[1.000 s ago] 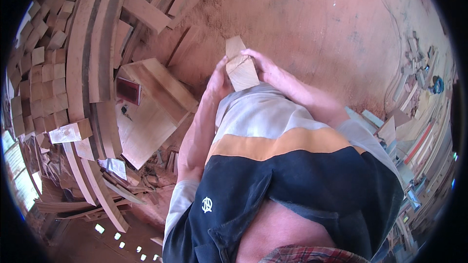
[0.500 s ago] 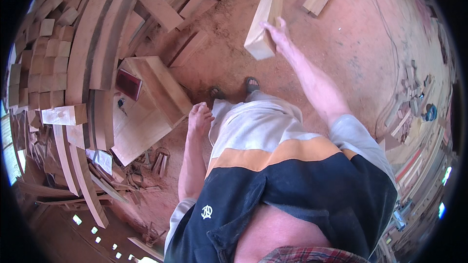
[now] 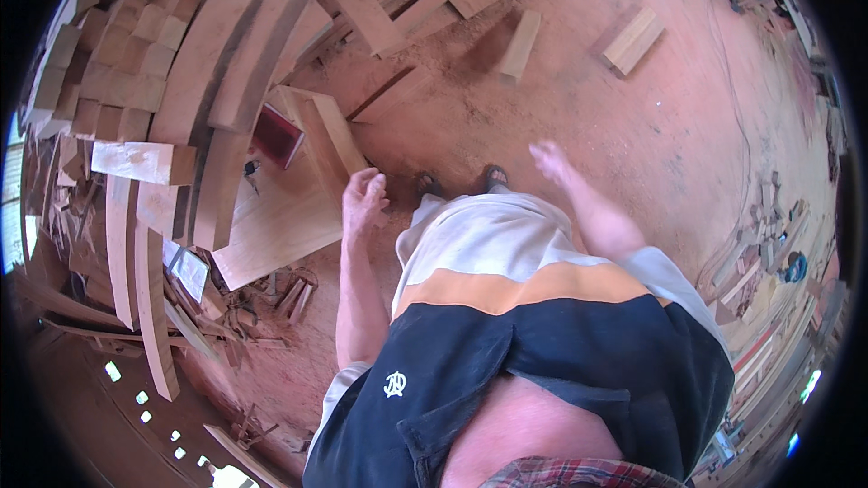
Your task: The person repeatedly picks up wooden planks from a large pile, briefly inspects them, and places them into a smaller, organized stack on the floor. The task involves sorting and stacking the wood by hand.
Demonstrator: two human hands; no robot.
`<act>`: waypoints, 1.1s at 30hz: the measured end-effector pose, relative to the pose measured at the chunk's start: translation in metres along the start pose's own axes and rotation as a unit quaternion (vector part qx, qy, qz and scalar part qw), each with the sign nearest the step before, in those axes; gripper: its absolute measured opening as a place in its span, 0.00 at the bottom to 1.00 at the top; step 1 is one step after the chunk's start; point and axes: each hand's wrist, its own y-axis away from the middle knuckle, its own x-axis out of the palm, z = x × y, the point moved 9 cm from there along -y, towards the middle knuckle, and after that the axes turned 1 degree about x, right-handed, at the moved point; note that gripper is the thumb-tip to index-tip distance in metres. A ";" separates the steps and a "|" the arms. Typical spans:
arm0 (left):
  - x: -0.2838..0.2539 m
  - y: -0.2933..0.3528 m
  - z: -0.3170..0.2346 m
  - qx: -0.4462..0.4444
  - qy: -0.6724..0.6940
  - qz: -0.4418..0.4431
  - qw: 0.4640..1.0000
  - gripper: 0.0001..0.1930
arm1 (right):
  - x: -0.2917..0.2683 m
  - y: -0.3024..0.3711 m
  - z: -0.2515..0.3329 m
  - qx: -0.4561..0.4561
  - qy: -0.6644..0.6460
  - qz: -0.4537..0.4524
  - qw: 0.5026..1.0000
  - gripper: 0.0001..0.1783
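Looks like a letting-go step to me: left hand [image 3: 364, 200] empty and half-curled, blurry right hand [image 3: 552, 162] loose and seemingly empty too, pale block [image 3: 522, 47] out ahead, can't tell if it's touching the floor [image 3: 633, 149], and grabbing it or the second block [image 3: 635, 42] would call for stepping forward.

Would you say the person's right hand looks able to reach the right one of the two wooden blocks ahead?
Probably not without stepping forward or bending: the wooden block lies on the floor, well ahead of the right hand, though nothing visible stands between them.
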 end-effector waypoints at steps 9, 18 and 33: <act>-0.259 0.051 -0.221 0.352 -0.303 -0.504 0.728 0.33 | 0.023 0.011 -0.107 -0.072 0.147 0.045 0.985 0.32; -0.444 -0.076 -0.234 -0.062 -0.295 -0.543 0.784 0.66 | 0.055 0.039 -0.031 -0.033 -0.062 0.004 0.998 0.33; -0.203 0.097 -0.157 0.163 -0.029 -0.399 0.902 0.48 | 0.309 0.224 0.253 -0.186 -0.065 0.436 0.878 0.34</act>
